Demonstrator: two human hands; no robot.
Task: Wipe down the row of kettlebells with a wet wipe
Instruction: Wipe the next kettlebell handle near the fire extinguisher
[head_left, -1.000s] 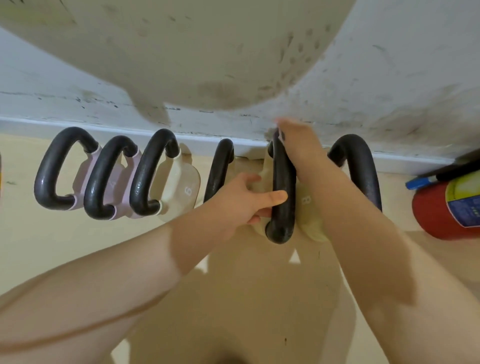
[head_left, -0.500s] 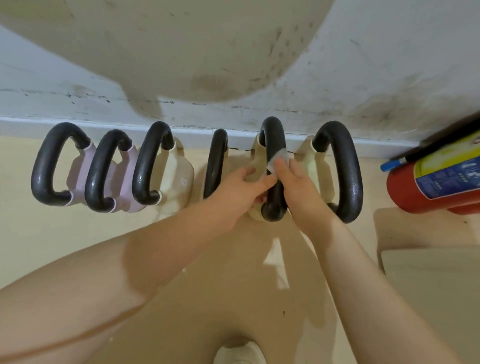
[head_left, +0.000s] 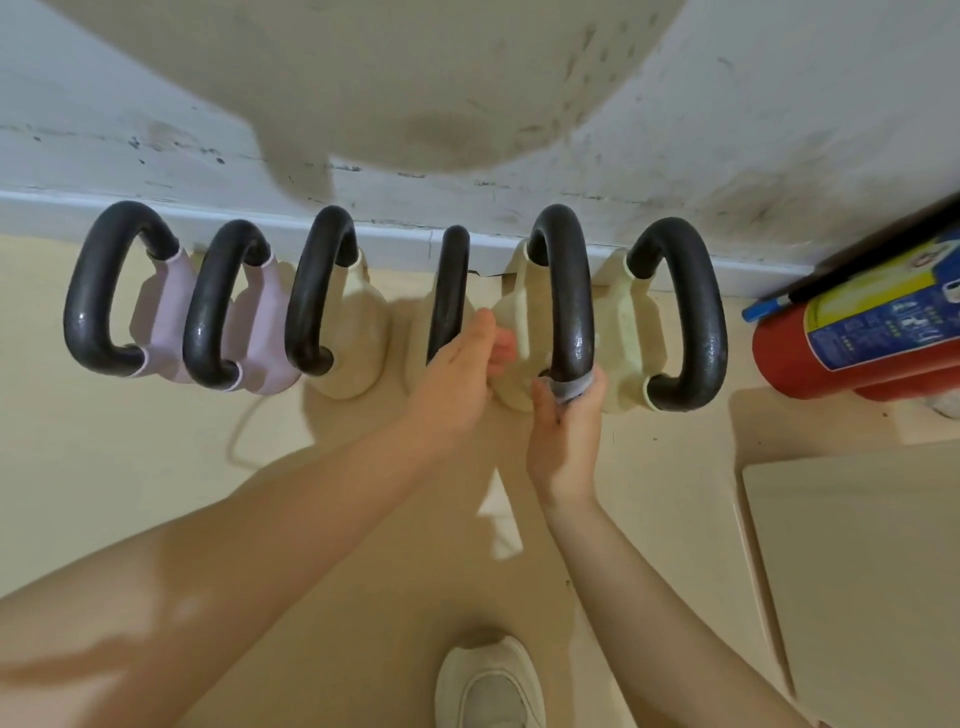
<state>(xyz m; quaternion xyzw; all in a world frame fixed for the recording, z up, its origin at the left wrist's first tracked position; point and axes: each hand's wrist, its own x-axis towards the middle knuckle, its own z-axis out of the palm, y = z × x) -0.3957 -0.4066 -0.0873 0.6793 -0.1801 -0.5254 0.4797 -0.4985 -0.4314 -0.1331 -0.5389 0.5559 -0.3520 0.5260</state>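
1. Six kettlebells stand in a row on the floor along the wall's skirting board; the fifth kettlebell from the left serves as landmark.
2. The right hand is curled around the near bend of its black handle, pressing a grey wet wipe against it.
3. The left hand, fingers loosely bent, touches its cream body just left of the handle; its grip cannot be told.
4. A red fire extinguisher lies well to the right.

Head camera is looking steeply down from close above, facing the wall, kettlebells lining its base.
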